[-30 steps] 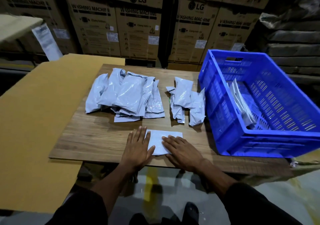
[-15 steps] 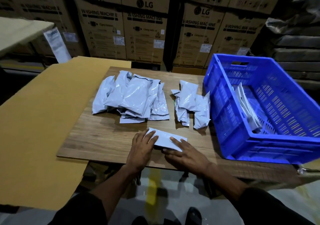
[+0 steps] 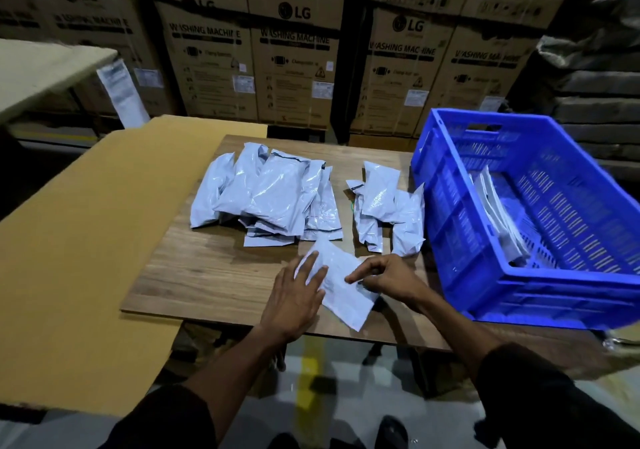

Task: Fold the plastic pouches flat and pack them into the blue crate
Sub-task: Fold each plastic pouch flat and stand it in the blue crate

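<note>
Left hand (image 3: 300,296) lies flat, fingers spread, on the folded pouch (image 3: 341,289) at the table's (image 3: 207,275) near edge; right hand (image 3: 388,277) pinches its right end. Unfolded pouches (image 3: 270,196) heaped beyond, blue crate (image 3: 460,241) at right holding packed ones. Behind, cartons (image 3: 294,54) read "LG WASHING MACHINE".

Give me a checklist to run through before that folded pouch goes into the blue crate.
1. Folded pouch lies flat: not ok, one end is lifted off the table.
2. Right hand has a grip on it: ok, fingers pinch its edge.
3. Left hand steadies it: ok, fingers straight on top.
4. Blue crate within reach, beside the right hand: ok.
5. Room inside the crate: ok, a few pouches stand along its near wall.
</note>
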`<control>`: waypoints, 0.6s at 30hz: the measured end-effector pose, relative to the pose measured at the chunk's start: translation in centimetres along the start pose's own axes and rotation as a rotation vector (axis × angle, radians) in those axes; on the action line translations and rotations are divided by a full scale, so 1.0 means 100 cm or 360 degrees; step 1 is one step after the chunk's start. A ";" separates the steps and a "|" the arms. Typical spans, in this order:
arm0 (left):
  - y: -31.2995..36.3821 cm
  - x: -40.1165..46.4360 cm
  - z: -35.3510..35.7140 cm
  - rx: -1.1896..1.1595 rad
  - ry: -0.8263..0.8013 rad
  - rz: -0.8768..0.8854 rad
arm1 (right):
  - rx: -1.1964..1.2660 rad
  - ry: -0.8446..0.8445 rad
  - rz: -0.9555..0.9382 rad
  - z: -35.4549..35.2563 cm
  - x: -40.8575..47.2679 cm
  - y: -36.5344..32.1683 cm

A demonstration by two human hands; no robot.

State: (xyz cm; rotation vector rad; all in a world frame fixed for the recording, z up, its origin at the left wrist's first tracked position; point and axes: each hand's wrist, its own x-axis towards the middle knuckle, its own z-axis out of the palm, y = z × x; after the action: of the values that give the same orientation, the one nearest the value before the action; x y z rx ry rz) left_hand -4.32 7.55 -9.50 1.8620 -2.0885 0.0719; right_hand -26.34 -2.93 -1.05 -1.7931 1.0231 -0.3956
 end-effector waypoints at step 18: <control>0.021 0.023 0.021 -0.0231 0.0168 0.0100 | -0.1088 0.0370 -0.0628 0.065 -0.003 0.029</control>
State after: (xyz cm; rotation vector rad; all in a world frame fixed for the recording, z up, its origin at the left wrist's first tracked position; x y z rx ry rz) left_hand -6.98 5.06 -10.40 1.6724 -2.0236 0.0322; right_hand -23.54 0.76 -6.46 -2.6327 1.0331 -0.5468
